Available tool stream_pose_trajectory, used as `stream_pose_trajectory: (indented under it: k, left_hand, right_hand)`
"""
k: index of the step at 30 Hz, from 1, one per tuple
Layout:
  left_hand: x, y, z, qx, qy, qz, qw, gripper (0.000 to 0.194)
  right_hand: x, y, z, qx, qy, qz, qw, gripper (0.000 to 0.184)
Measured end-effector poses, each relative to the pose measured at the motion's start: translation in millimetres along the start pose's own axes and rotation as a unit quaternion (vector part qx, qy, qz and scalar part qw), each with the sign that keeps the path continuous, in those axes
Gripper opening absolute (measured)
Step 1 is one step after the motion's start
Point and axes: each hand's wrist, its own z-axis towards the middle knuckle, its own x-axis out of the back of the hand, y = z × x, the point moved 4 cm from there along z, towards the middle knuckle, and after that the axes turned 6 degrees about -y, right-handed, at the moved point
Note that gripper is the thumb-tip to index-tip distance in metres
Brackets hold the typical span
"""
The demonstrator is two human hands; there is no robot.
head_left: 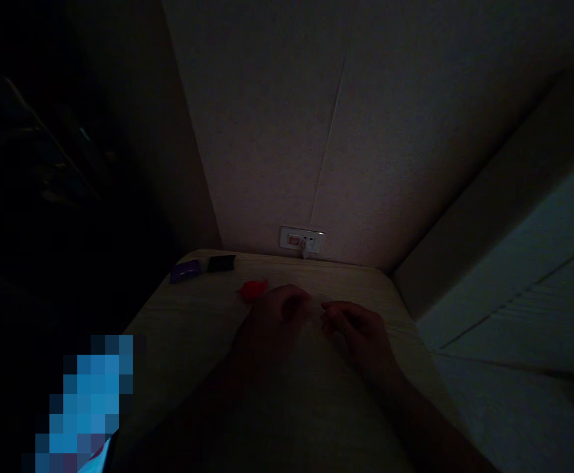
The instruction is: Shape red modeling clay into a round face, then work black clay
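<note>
At the lower left, one lit, pixelated blue patch (pixel 92 394) shows beside the wooden tabletop (pixel 188 355). Near the tabletop's far left corner lies one shiny purple item (pixel 185 270), with one flat black item (pixel 221 263) just to its right; whether either contains anything cannot be told. Next comes one small red item (pixel 253 290), on the tabletop just left of the left hand (pixel 287 307) and farther from the right hand; the dimness hides whether the left hand touches it. The left hand's fingers curl, but its grasp cannot be told. Behind, one wall socket (pixel 302 241) bears one plug. Rightmost, the right hand (pixel 358 323) bends its fingers toward the thumb; any held thing is indiscernible.
</note>
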Motion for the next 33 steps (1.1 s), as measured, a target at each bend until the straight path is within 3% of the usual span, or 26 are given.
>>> stream_pose_trajectory:
  k: [6, 9, 12, 15, 17, 20, 25, 33]
  left_hand:
    - [-4.7, -18.5, -1.2, 0.039, 0.011, -0.119, 0.992, 0.024]
    - [-10.9, -17.9, -6.3, 0.074, -0.006, -0.168, 0.983, 0.031]
    - [-21.2, -14.7, -11.0, 0.101, -0.04, -0.278, 0.954, 0.037]
    - [-30.3, -14.9, -13.0, 0.104, -0.07, -0.377, 0.918, 0.043]
    - [-32.4, -18.4, -13.1, 0.104, -0.078, -0.395, 0.91, 0.044]
    - [-29.6, -21.3, -13.2, 0.099, -0.083, -0.34, 0.931, 0.038]
    - [-17.0, -10.4, -15.7, 0.114, -0.046, -0.207, 0.971, 0.03]
    - [-11.9, -5.4, -16.7, 0.106, -0.036, -0.089, 0.99, 0.026]
  right_hand:
    - [-8.0, -8.2, 4.0, -0.072, -0.041, 0.17, 0.982, 0.031]
    - [-7.9, -17.1, 9.5, -0.058, -0.025, 0.168, 0.984, 0.031]
    - [-11.8, -20.2, 13.2, -0.042, -0.014, 0.159, 0.986, 0.027]
    - [-22.4, -16.4, 12.8, -0.05, -0.047, 0.164, 0.984, 0.026]
    - [-29.2, -13.2, 10.8, -0.053, -0.081, 0.153, 0.983, 0.031]
    - [-31.6, -8.6, 7.7, -0.037, -0.099, 0.109, 0.988, 0.038]
    - [-21.0, -1.4, 3.7, -0.013, -0.06, 0.074, 0.995, 0.026]
    - [-19.9, -13.7, -0.8, 0.045, -0.092, 0.052, 0.993, 0.01]
